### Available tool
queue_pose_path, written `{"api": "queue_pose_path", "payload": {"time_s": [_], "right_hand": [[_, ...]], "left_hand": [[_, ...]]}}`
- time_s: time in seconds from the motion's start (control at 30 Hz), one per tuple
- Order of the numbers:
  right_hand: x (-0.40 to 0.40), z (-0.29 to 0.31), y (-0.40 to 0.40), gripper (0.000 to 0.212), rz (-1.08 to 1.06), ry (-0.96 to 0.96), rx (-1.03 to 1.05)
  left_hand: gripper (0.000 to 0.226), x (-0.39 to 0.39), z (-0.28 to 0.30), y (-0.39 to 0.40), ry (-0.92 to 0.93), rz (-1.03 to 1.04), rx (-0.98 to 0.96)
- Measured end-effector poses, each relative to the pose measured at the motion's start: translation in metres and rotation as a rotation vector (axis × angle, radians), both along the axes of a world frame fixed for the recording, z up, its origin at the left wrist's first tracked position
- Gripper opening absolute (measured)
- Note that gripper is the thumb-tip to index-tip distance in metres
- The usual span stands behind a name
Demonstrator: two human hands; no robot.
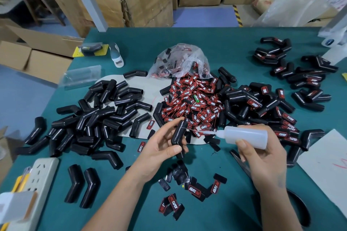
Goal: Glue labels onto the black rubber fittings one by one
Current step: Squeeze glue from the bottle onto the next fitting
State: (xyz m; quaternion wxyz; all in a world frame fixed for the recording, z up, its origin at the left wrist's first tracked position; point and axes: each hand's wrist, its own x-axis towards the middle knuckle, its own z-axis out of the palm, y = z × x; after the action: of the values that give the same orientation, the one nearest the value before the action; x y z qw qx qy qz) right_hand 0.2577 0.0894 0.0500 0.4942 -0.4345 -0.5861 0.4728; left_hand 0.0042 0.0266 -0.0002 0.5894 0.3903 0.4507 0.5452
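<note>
Bent black fitting [178, 135] in my left hand [161, 148], held above the green table [131, 47] just in front of the heap of red-and-black labels [195, 103]. Judging by its look — a hollow rubber elbow, light, a little springy, matte enough not to slip. It should give if squeezed hard, so I take it at the bend and lower leg, leaving the upper leg's face bare for glue.

Left grip: thumb across the lower leg, fingers curled behind, forefinger reaching up to the top end — closed round it, snug but not crushing.

Right hand [262, 157] wraps the translucent glue bottle [246, 136], thumb on the near side, fingers round the body. Soft plastic, I judge; a light squeeze ought to be enough. Its thin needle tip [199, 131] points left at the fitting's upper leg; whether it touches, I cannot tell.

Unlabelled fittings [97, 118] piled to my left, labelled ones [277, 110] to my right. A few loose labels [195, 191] lie face up near my wrists, within reach.
</note>
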Motion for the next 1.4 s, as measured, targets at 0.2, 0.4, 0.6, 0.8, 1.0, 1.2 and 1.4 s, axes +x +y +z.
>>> {"api": "queue_pose_path", "payload": {"time_s": [0.2, 0.4, 0.6, 0.8, 1.0, 1.2, 1.4], "right_hand": [[-0.0005, 0.0008, 0.0003, 0.015, 0.0, -0.019, 0.047], [-0.0002, 0.0002, 0.0003, 0.015, -0.006, -0.021, 0.058], [-0.0003, 0.0031, -0.0005, 0.015, -0.008, -0.022, 0.07], [-0.0001, 0.0037, -0.0006, 0.016, -0.017, -0.03, 0.07], [0.0005, 0.0036, -0.0006, 0.015, -0.005, -0.019, 0.071], [0.0001, 0.0046, -0.0011, 0.016, -0.015, -0.005, 0.072], [-0.0001, 0.0065, -0.0027, 0.016, -0.009, -0.02, 0.061]], "left_hand": [[0.075, -0.0005, 0.0005, 0.0, 0.004, -0.001, 0.001], [0.075, -0.0013, -0.001, 0.0004, 0.009, 0.0, 0.003], [0.076, -0.0034, -0.0035, 0.0005, 0.026, 0.0, 0.0], [0.077, -0.0039, -0.0045, 0.0002, 0.034, -0.003, 0.0], [0.076, -0.0024, -0.0023, 0.0005, 0.02, 0.0, 0.002], [0.075, -0.0021, 0.0, 0.0001, 0.018, -0.006, 0.006], [0.077, -0.0025, 0.0007, -0.0009, 0.021, -0.002, 0.001]]}}
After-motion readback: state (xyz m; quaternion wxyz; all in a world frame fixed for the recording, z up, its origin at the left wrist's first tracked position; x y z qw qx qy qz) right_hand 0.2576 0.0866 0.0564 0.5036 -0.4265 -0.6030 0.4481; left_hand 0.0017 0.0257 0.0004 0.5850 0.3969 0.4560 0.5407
